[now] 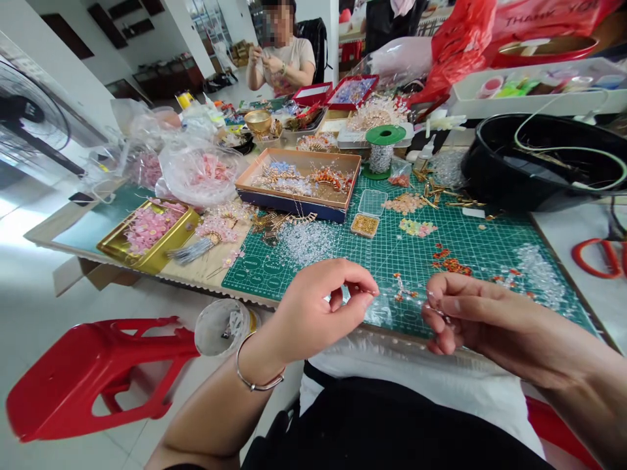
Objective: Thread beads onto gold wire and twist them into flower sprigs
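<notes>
Over the front edge of the green cutting mat (386, 251), my left hand (318, 313) is closed in a pinch, thumb against forefinger. A tiny glint shows at those fingertips, too small to name. My right hand (470, 310) is also closed, its thumb and fingers pressed around something thin and shiny that I cannot make out. Between the hands is a small strand of orange and transparent beads (405, 288); whether it lies on the mat or hangs from a wire, I cannot tell. Orange beads (451, 262) and transparent beads (541, 277) are heaped beyond my right hand.
Farther back stand a shallow box (298, 207) of beaded pieces, a green wire spool (385, 136) and a small case of gold beads (365, 225). A black basin (548, 189) and red scissors (595, 258) are rightward. A red stool (63, 378) is at left; another person (289, 62) sits opposite.
</notes>
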`<state>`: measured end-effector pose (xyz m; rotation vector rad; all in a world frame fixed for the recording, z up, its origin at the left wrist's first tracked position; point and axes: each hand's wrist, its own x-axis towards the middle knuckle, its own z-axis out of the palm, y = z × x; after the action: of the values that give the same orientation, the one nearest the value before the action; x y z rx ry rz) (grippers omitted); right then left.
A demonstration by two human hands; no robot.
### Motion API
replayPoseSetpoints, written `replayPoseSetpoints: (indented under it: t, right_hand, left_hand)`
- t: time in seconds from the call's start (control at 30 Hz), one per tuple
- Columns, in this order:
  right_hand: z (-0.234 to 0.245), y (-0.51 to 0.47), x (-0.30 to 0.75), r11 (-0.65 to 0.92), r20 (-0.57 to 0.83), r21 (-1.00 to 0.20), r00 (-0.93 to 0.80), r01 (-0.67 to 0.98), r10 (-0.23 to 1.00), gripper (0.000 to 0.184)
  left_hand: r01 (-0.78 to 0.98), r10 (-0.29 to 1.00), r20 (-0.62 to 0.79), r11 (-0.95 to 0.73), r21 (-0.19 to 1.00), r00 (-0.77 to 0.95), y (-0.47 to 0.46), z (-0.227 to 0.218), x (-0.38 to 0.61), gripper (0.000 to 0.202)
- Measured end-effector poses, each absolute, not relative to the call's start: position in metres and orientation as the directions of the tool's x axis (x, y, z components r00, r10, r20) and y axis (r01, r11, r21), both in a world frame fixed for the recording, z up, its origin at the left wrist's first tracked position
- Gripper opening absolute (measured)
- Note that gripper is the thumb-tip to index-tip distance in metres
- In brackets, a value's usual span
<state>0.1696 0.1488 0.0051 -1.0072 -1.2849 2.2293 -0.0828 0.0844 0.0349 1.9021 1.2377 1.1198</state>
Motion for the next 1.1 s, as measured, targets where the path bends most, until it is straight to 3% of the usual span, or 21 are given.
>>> replayPoseSetpoints:
  t: [0.3,0.53,0.8,1.0,1.1]
  right_hand:
    - [0.01,0.134,0.179,-0.709,-0.445,-0.695,-0.705,-0.117,0.552,0.011]
    - [0.011,0.132,0.177,-0.728,-0.413,-0.666,-0.734,-0.161,0.54,0.012]
    - [0.01,0.132,0.172,-0.717,-0.369,-0.665,-0.742,-0.21,0.559,0.01]
    - [0.007,0.128,0.17,-0.717,-0.394,-0.67,-0.727,-0.193,0.563,0.012]
    - [0.005,0.125,0.171,-0.713,-0.424,-0.675,-0.691,-0.191,0.586,0.013]
  left_hand:
    - [0.425,0.897,0.359,-0.439,0.792,0.256,0.077,0.03,-0.083,0.015]
    - [0.5,0.916,0.304,-0.398,0.769,0.262,0.077,0.03,-0.084,0.017]
    - [0.565,0.892,0.208,-0.42,0.71,0.402,0.078,0.031,-0.086,0.02]
    - [0.623,0.942,0.111,-0.296,0.724,0.318,0.077,0.029,-0.089,0.015]
    - [0.727,0.944,0.157,-0.324,0.605,0.29,0.073,0.028,-0.087,0.013]
